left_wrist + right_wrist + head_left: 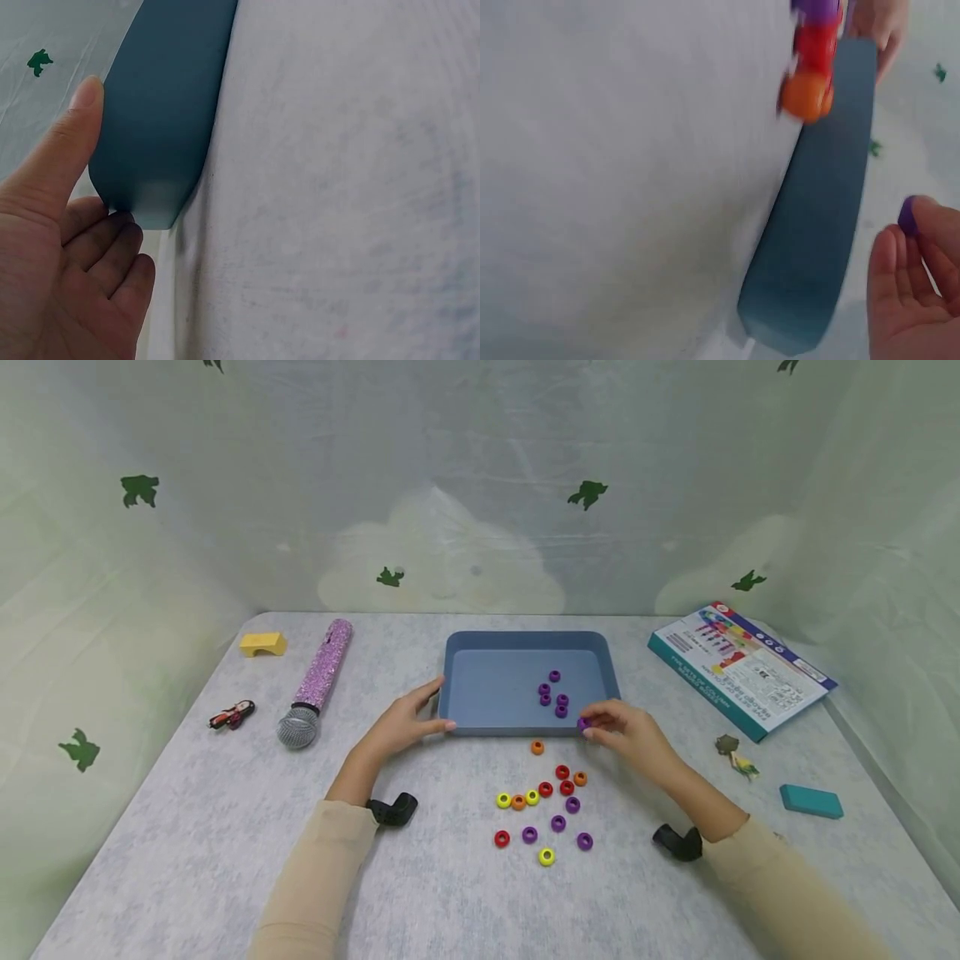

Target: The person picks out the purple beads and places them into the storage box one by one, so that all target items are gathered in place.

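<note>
key relation first: the right hand (630, 739) pinches a purple bead (583, 724) between thumb and fingertips, at the near rim of the blue tray (487, 689), toward its right corner. we read the bead as held clear of the rim — in the right wrist view a gap shows between it and the outer wall. from those fingertips the tray floor lies far and to the left; five purple beads (562, 700) sit loosely clustered in its right half. the tray's long axis runs left to right, and the right hand is nearer that cluster. the left hand (401, 722) lightly grips the near left corner, thumb at the near rim, other fingers loosely bent about the left side.

materials: tray smooth and matte, rounded at the corners, probably plastic. beads squat, ring-like, wide-holed. on the mottled grey-blue tabletop (420, 893), near of the tray, we count four loose purple beads (573, 805) scattered among red beads (546, 789), orange beads (537, 747) and yellow beads (503, 800). far left — a microphone (321, 677), glittery handle, mesh head, and a yellow arch block (263, 644). far right, a printed box (738, 672), cardboard by its look.
</note>
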{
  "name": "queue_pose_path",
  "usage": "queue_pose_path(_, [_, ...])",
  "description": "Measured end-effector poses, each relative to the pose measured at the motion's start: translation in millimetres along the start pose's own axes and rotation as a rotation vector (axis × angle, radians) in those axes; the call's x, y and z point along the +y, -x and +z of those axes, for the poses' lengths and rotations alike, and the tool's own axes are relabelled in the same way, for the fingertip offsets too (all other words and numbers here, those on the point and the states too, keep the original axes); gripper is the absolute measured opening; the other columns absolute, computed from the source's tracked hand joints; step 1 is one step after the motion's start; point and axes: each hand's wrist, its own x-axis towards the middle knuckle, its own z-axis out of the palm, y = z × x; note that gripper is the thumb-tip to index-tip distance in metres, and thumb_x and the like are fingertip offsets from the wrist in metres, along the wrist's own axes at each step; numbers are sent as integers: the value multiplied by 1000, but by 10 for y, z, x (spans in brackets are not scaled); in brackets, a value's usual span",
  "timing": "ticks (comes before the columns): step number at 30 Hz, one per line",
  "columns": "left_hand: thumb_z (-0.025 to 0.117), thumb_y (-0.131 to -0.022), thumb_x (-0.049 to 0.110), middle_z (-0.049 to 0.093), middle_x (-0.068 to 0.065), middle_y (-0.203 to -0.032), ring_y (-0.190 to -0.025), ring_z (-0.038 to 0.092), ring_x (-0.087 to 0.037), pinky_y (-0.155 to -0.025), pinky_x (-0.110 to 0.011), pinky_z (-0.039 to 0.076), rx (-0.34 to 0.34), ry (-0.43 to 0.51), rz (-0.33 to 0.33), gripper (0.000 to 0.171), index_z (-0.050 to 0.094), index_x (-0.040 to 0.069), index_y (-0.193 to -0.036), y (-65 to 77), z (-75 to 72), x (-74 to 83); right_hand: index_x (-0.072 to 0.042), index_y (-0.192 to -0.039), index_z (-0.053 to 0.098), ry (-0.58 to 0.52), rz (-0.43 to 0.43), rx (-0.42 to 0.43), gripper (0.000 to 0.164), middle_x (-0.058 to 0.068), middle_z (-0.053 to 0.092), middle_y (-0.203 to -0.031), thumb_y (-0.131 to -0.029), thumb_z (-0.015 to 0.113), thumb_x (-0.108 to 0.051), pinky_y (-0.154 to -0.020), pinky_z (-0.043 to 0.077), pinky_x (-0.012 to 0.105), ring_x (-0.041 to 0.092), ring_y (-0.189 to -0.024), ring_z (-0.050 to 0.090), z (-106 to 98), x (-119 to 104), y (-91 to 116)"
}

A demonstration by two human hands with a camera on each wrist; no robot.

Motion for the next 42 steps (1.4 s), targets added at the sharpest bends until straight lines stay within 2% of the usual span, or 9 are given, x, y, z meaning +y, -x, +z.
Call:
queue_pose_path(4, [60, -63, 52, 16, 9, -134, -120, 19, -18, -96, -36, 23, -4, -1, -13, 85, 16, 28, -133, -1, -4, -4, -6, -100, 56, -11, 43, 40, 26, 2, 56, -92, -77, 58, -18, -70, 46, 24, 13, -82, 53, 15, 119, -311])
queue_pose_path(11, [60, -64, 52, 16, 9, -134, -120, 19, -16, -97, -34, 22, -5, -5, -11, 85, 16, 28, -133, 0, -7, -2, -8, -99, 56, 80, 166, 24, 22, 4, 56, -94, -78, 56, -15, -73, 45, 30, 16, -85, 53, 95, 294, -721])
queue_pose_path(15, [60, -64, 52, 15, 10, -134, -120, 18, -16, -97, -34, 22, -11, -3, -15, 85, 16, 28, -133, 12, -11, 14, -9, -99, 56, 115, 226, -17, 20, 4, 55, -97, -80, 55, -13, -73, 45, 32, 18, -87, 52, 136, 358, -841])
queue_pose_path(17, [61, -67, 46, 15, 7, -135, -121, 19, -18, -97, -36, 22, -8, 14, -13, 83, 17, 24, -133, 54, -30, 109, -9, -99, 56, 123, 239, -42, 19, 5, 54, -98, -80, 54, -12, -73, 45, 32, 18, -87, 51, 147, 381, -879])
queue_pose_path(23, [60, -66, 48, 15, 7, -135, -121, 18, -19, -97, -36, 22, -15, 13, -9, 84, 16, 24, -133, 31, -24, 66, -8, -98, 56, 158, 261, -90, 18, 6, 54, -96, -80, 54, -9, -74, 43, 33, 19, -87, 50, 165, 398, -925])
queue_pose_path(28, [60, -64, 51, 15, 6, -135, -121, 18, -19, -97, -36, 22, -11, 10, 0, 85, 16, 27, -133, 6, -6, 11, -9, -105, 53, 136, 228, -68, 25, 6, 52, -100, -80, 55, -12, -77, 42, 34, 19, -90, 48, 118, 321, -835])
queue_pose_path(32, [60, -64, 51, 16, 6, -135, -120, 19, -19, -96, -36, 22, -1, 12, 1, 84, 17, 27, -133, 8, -1, 7, -6, -109, 50, 52, 145, -46, 33, 9, 50, -103, -79, 56, -19, -79, 41, 34, 19, -92, 48, 53, 151, -668])
queue_pose_path(37, [60, -64, 51, 16, 7, -135, -120, 20, -18, -97, -34, 23, -1, 5, 4, 84, 17, 27, -133, 9, -7, 0, -3, -109, 49, -41, 17, -60, 41, 12, 50, -105, -76, 59, -26, -79, 42, 34, 24, -92, 48, 21, -59, -325])
queue_pose_path(42, [60, -65, 50, 16, 8, -135, -120, 20, -18, -97, -34, 23, -4, 12, 11, 84, 16, 27, -133, -2, -4, -10, -4, -107, 50, -86, -43, -121, 40, 10, 50, -104, -75, 60, -25, -79, 42, 35, 23, -92, 48, 97, -128, 75])
